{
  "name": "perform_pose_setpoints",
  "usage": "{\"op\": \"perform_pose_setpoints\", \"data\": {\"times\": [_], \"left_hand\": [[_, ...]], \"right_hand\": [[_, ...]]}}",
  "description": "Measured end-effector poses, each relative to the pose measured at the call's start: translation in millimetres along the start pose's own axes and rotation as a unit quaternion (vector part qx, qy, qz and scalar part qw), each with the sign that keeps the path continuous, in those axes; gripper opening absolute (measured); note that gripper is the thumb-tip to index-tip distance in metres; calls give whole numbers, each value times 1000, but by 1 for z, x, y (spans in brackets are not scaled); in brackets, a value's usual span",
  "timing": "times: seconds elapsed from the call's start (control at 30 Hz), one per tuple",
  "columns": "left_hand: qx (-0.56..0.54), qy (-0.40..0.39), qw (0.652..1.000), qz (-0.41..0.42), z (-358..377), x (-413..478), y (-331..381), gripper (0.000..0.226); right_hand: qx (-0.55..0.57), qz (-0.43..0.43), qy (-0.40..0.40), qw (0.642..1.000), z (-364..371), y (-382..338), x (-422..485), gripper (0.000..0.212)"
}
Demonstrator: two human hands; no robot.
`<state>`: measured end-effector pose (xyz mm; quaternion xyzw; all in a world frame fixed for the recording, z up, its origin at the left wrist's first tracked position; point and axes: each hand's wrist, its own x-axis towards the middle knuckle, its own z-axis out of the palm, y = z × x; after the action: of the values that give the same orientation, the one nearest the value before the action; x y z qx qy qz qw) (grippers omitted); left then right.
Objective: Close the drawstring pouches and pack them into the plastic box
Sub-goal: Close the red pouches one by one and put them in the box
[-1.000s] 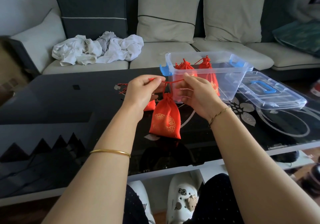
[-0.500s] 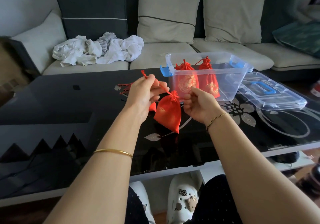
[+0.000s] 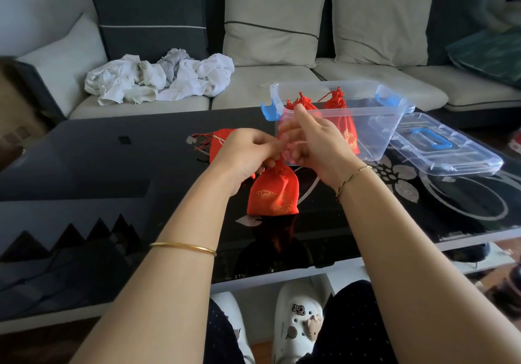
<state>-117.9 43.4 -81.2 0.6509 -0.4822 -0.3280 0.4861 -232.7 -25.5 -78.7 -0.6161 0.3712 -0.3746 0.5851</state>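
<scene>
Two pouches (image 3: 342, 122) in plastic box (image 3: 394, 109) at one o'clock; left grip (image 3: 245, 155), right grip (image 3: 316, 147) pinching third pouch (image 3: 273, 193) shut; fourth pouch (image 3: 220, 144) waiting.

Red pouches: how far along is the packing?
Done: two closed pouches stand in the plastic box. In hand: the left hand and right hand pinch the gathered neck of a third pouch. Left: packing it, plus another pouch lying behind the left hand; the lid lies beside the box.
</scene>
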Motion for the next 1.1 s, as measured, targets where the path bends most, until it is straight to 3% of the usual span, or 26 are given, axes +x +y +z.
{"op": "perform_pose_setpoints", "data": {"times": [0.1, 0.17, 0.3, 0.43, 0.7, 0.8, 0.9, 1.0, 1.1], "left_hand": [[-25, 8, 1000, -13, -1, 2, -1, 18], [-38, 17, 999, -17, -1, 3, -3, 18], [-57, 58, 997, -14, 1, 4, -4, 14], [-50, 80, 995, -17, 1, 5, -6, 15], [-75, 95, 992, -32, 0, 7, -6, 15], [-108, 90, 988, -56, -3, 9, -3, 6], [-90, 76, 992, -35, -4, 9, 0, 34], [-34, 123, 992, 12, -1, 5, 2, 43], [7, 149, 988, 46, 1, 5, 0, 49]], "right_hand": [[-59, 24, -5, 998, -1, 2, -5, 34], [-61, -8, -5, 998, -1, 2, -6, 17], [-97, -83, -13, 992, -4, 4, -6, 12], [-227, -160, -19, 960, -2, 10, -6, 14], [-351, -272, 22, 895, 5, 11, -7, 8], [-385, -279, 25, 879, 6, 12, -4, 9], [-311, -212, 13, 926, 4, 13, -3, 10], [-107, -73, -33, 991, 2, 14, -3, 12], [67, 41, -63, 995, -1, 15, -2, 19]]}}
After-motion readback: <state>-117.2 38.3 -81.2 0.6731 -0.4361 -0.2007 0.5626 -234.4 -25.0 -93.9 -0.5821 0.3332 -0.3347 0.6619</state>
